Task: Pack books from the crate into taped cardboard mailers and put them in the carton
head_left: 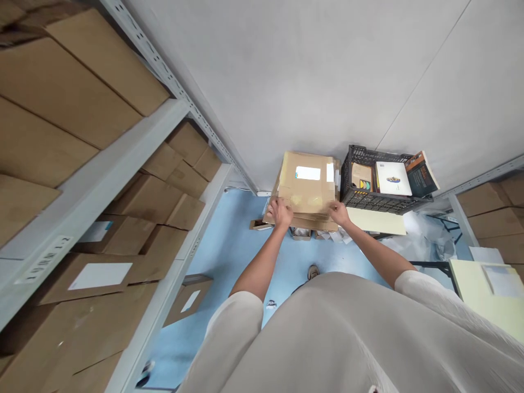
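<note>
A flat piece of brown cardboard (309, 195) with two white labels and strips of tape lies on top of a stack of cardboard sheets (315, 223) against the wall. At its near left corner is my left hand (280, 213), the fingers curled over the edge. My right hand (338, 213) pinches the near right corner, thumb and fingers together. The undersides of both grips are hidden. Just right of the stack stands a black plastic crate (379, 204) holding books, among them a white one (393, 179) and a dark one (421, 177) leaning out.
Shelves (161, 131) packed with cardboard boxes (151, 202) rise on my left. More boxes (497, 213) sit on a rack at the right, near a pale yellow tabletop (483, 284). Under the stack are small open boxes (302, 234); clear plastic wrap (426, 234) lies beside them.
</note>
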A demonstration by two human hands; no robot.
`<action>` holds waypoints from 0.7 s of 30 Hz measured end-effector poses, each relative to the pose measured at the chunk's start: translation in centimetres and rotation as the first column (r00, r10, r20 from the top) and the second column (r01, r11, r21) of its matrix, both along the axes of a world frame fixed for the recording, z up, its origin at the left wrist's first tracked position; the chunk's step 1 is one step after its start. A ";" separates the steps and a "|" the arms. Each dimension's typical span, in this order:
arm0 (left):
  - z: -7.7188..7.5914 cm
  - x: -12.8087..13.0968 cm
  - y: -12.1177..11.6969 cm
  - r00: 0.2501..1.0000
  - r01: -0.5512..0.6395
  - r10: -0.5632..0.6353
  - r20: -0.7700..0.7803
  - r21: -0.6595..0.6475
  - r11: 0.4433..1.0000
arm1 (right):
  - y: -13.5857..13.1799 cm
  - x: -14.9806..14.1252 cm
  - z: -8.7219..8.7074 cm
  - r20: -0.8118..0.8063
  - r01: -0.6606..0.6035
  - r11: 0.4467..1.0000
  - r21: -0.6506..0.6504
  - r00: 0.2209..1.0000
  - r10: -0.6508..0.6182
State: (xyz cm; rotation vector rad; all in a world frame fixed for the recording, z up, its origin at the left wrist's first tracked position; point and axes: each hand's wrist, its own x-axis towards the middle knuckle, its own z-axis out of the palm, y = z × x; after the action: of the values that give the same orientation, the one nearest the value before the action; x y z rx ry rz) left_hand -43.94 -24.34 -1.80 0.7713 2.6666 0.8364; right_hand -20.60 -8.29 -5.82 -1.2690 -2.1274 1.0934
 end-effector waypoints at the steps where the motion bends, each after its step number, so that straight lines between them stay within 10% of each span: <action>1: 0.1 0.0 0.0 1.000 0.007 -0.007 0.002 0.019 1.000 | 0.0 -0.1 0.3 -0.012 0.029 1.000 0.003 1.000 -0.029; 21: 3.7 2.2 -0.3 0.988 0.153 -0.140 -0.061 0.405 0.901 | -0.3 1.7 6.2 -0.172 0.116 0.981 0.155 0.981 -0.089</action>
State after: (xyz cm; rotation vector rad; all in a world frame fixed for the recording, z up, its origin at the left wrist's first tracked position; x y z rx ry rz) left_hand -41.76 -24.63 1.92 1.0701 2.4434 1.3741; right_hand -18.92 -8.57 0.34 -1.1573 -1.9626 0.9242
